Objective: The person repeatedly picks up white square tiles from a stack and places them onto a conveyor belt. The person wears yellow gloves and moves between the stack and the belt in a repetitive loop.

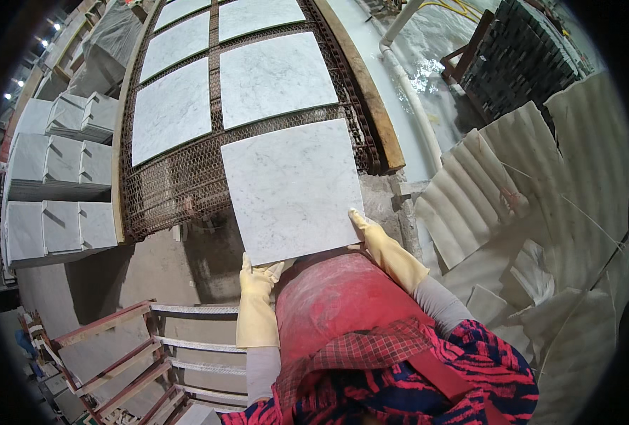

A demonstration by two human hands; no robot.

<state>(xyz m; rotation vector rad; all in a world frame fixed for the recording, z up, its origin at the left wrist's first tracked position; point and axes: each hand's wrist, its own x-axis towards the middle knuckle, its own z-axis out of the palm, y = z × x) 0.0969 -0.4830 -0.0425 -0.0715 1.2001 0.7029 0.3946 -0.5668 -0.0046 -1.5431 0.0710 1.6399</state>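
Between my two gloved hands is a square white marble tile [293,188] with faint grey veins. Its far part overlaps the end of a wire-mesh conveyor belt [166,195]; the near part juts out towards my red apron [350,294]. My left hand [259,275], in a cream rubber glove, grips the near left corner, thumb on the edge and fingers beneath. At the right edge, near the closer corner, my right hand [371,234] holds the tile with its thumb on top; the other fingers are mostly hidden underneath.
Several more marble tiles [275,78] lie in two columns along the belt, between wooden side rails [378,113]. Stacked tiles [59,166] stand at the left. A metal rack [116,354] is near my left arm. Corrugated sheets [470,191] lean at the right, before a dark stack [519,60].
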